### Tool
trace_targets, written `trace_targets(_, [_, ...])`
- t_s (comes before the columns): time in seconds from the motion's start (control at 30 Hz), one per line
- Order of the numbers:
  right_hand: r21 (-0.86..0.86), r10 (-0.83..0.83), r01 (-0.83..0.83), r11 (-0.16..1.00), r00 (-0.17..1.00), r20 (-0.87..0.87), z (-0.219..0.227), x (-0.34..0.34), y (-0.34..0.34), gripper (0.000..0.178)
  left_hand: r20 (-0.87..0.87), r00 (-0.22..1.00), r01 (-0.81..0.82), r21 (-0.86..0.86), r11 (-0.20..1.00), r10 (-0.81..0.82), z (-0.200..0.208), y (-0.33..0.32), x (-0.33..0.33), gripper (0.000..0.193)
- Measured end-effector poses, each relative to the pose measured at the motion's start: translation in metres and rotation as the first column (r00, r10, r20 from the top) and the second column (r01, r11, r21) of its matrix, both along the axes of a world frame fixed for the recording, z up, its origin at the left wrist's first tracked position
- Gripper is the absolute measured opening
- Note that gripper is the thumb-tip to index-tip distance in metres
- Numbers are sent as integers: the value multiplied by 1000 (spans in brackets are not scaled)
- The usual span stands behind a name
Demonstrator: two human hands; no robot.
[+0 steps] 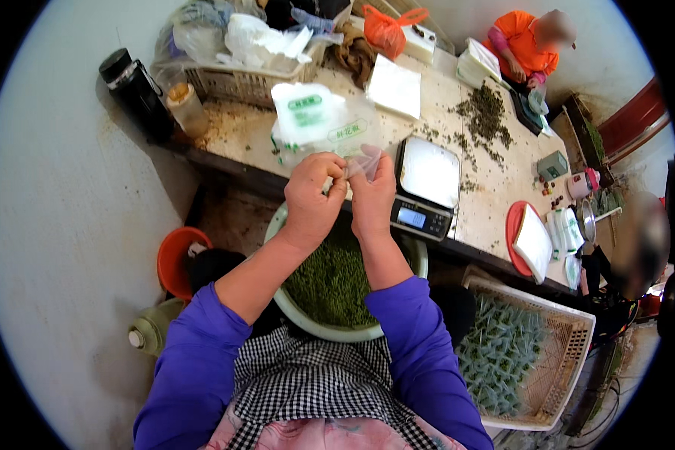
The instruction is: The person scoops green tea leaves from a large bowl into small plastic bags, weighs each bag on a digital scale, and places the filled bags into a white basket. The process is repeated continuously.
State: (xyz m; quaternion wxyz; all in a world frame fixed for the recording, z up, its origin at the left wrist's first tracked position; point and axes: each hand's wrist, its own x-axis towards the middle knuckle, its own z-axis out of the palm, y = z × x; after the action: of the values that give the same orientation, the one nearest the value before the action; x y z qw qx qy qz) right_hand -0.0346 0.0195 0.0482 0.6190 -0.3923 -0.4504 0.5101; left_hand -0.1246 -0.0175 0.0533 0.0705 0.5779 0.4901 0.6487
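Above the table's near edge, my left hand (313, 196) and my right hand (373, 195) pinch a small clear plastic bag (362, 162) between them. The fingertips of both are closed on its thin film. Below my forearms sits a pale green basin (421, 264) full of small green buds or grains (322, 289). To the right of my right hand stands a digital scale (430, 176) with a white top and a lit display. Just beyond my left hand lies a stack of flat printed plastic bags (319, 120).
A basket (247, 84) heaped with plastic bags stands back left, beside a black flask (131, 90). At lower right, a crate (559, 352) holds many filled clear bags (499, 360). An orange bucket (178, 262) is at left. Another person (529, 41) sits far right.
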Motion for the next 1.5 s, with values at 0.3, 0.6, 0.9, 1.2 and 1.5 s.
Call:
trace_targets(0.3, [-239,186,-76,968,857,480,-76,89,-95,7,-651,751,166,22,986,-112,-55,-112,29,21])
trace_targets(0.6, [-573,875,-661,484,373,308,-90,141,-112,14,-701,523,277,-398,874,-485,-75,-166,-5,23])
trace_targets(0.9, [-92,240,-555,827,200,950,-178,87,-44,60,-318,947,-136,-497,857,-34,-85,-127,-19,18])
trace_targets(1.2, [-282,297,-745,605,-117,948,-142,123,-84,52,-198,980,-101,-435,895,14,-126,-117,-20,16])
trace_targets(1.5, [-348,311,-740,576,-195,930,-130,148,-106,40,-120,993,-70,-486,871,13,-136,-116,-21,15])
